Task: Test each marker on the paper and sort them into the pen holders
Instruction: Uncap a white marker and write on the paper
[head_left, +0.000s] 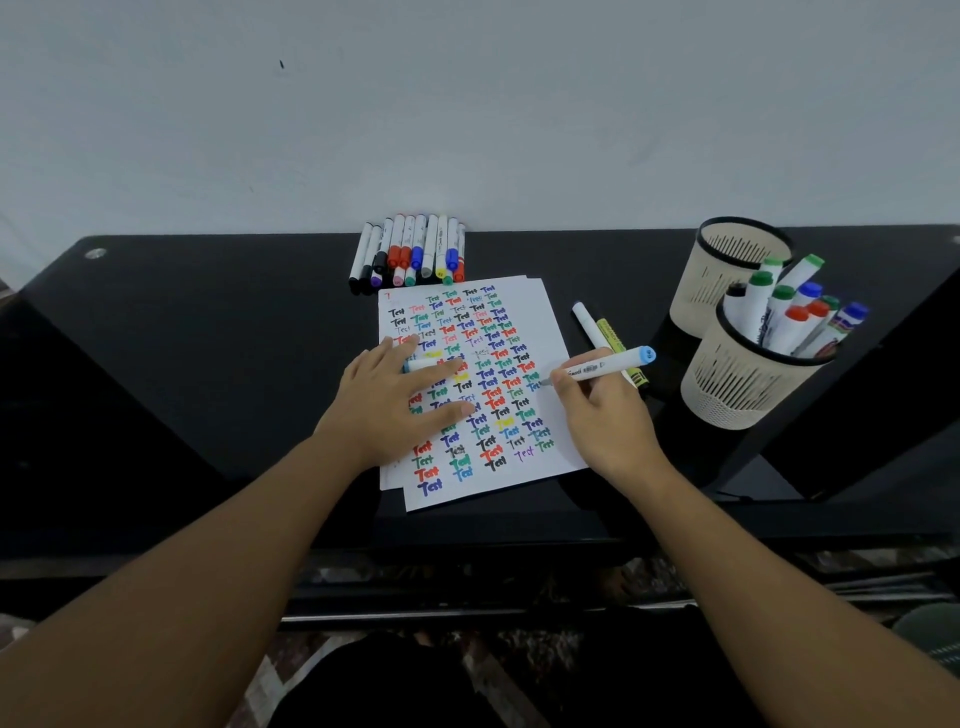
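Observation:
A white paper (540, 317) covered with coloured "Test" words lies on the black table (218, 322). My right hand (605, 410) grips a white marker with a light-blue end (615, 364), its tip on the paper's right part. My left hand (400, 400) lies flat on the paper with fingers spread, and a light-blue cap (415, 366) shows between its fingers. A row of several markers (410, 254) lies behind the paper by the wall. Two beige mesh pen holders stand at the right: the far one (727, 280) looks empty, the near one (748, 384) holds several markers.
A white marker (587, 322) and a yellow-green marker (613, 338) lie on the table right of the paper, behind my right hand. The white wall rises just behind the table. Below the front edge are a patterned floor and my dark lap.

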